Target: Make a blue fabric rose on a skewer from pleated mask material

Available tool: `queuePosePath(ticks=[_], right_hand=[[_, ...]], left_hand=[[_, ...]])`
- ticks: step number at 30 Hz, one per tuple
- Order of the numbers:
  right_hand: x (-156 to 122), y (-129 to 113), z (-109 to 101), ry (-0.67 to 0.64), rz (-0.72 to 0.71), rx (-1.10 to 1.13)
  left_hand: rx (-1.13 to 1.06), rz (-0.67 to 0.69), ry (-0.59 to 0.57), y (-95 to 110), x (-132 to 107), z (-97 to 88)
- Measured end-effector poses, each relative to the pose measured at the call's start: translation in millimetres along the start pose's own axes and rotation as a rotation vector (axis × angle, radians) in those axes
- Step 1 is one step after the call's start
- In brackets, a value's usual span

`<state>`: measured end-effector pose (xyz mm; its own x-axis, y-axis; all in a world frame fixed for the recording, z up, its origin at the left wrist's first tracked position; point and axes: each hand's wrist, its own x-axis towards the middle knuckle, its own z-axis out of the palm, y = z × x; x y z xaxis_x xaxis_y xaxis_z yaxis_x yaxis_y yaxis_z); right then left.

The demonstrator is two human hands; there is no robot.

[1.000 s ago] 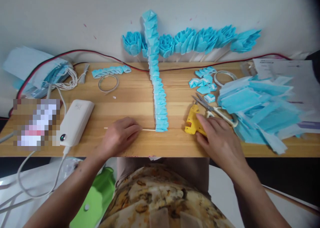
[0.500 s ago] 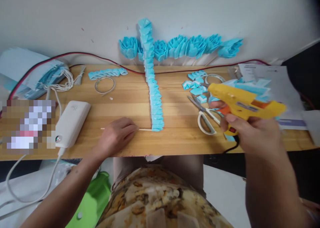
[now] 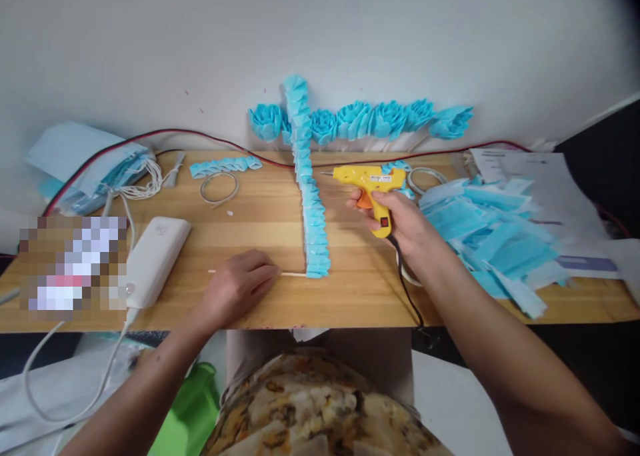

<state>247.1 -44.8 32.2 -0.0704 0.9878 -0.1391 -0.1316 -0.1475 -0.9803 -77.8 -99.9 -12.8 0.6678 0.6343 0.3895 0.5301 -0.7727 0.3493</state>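
My left hand (image 3: pixel 245 279) rests on the table, fingers closed over a thin white stick (image 3: pixel 293 274). The stick's right end meets the near end of a long strip of folded blue pieces (image 3: pixel 313 209), which runs away from me and leans up against the wall. My right hand (image 3: pixel 395 219) grips a yellow glue gun (image 3: pixel 367 176) by its handle, above the table to the right of the strip. The gun's nozzle points left, close to the strip. A finger lies by its orange trigger (image 3: pixel 365 200).
Blue paper-like flowers (image 3: pixel 355 119) line the wall. Loose blue pieces (image 3: pixel 490 223) pile up at right on a printed sheet (image 3: pixel 545 169). A white power bank (image 3: pixel 163 253), a tape roll (image 3: pixel 220 188) and a short blue strip (image 3: pixel 225 167) lie at left. A red-black cable (image 3: pixel 210 139) crosses the back.
My right hand has brought the glue gun leftward from over the scissors and blue pile to beside the strip. The left hand keeps its hold on the stick. The view has tilted slightly up.
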Motion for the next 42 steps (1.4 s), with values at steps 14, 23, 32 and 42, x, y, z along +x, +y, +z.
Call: queuePosePath(ticks=[14, 23, 32, 42], right_hand=[[-1.8, 3.1, -17.6, -0.363, 0.046, -0.286], [3.0, 19.6, -23.4, -0.202, 0.04, -0.267], [38.2, -24.5, -5.9, 0.045, -0.117, -0.064], [69.1, -25.6, 27.3, 0.078, -0.031, 0.367]], left_hand=[[0.023, 0.019, 0.033, 1.8, 3.7, -3.1], [0.02, 0.011, 0.04, 0.3, 3.7, -2.2], [0.034, 0.021, 0.047, -0.7, 2.7, -1.1], [-0.003, -0.016, 0.015, -2.2, -0.2, 1.6]])
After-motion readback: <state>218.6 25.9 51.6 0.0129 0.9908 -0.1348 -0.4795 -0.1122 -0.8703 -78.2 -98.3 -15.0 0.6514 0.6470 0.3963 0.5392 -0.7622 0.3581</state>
